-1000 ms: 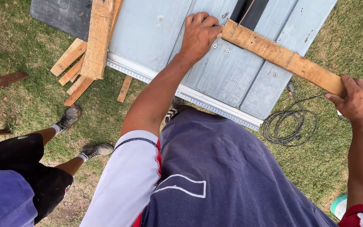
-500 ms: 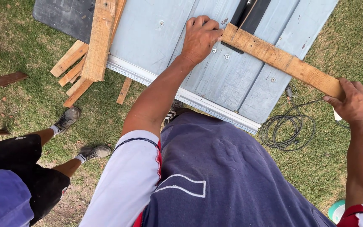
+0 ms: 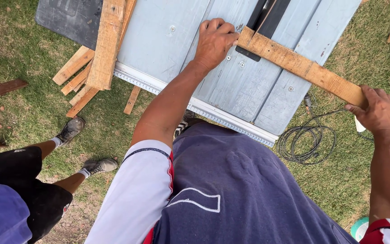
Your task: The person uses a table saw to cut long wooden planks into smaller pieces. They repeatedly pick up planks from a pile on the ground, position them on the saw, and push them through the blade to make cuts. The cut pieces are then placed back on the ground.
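Note:
A long wooden board (image 3: 301, 68) lies slanted across the grey table saw top (image 3: 168, 40), its near end by the dark blade slot (image 3: 267, 16). My left hand (image 3: 215, 43) presses down on the table at the board's left end, fingers curled against the wood. My right hand (image 3: 375, 113) grips the board's far right part, off the table edge over the grass.
A stack of wooden planks (image 3: 104, 45) rests on the table's left side, with more scraps (image 3: 75, 74) on the grass below. A coiled black cable (image 3: 308, 142) lies on the ground right of the table. Another person's legs and shoes (image 3: 71, 131) stand at left.
The board and both hands have shifted slightly up and left along the table toward the blade slot. The view has tilted a little.

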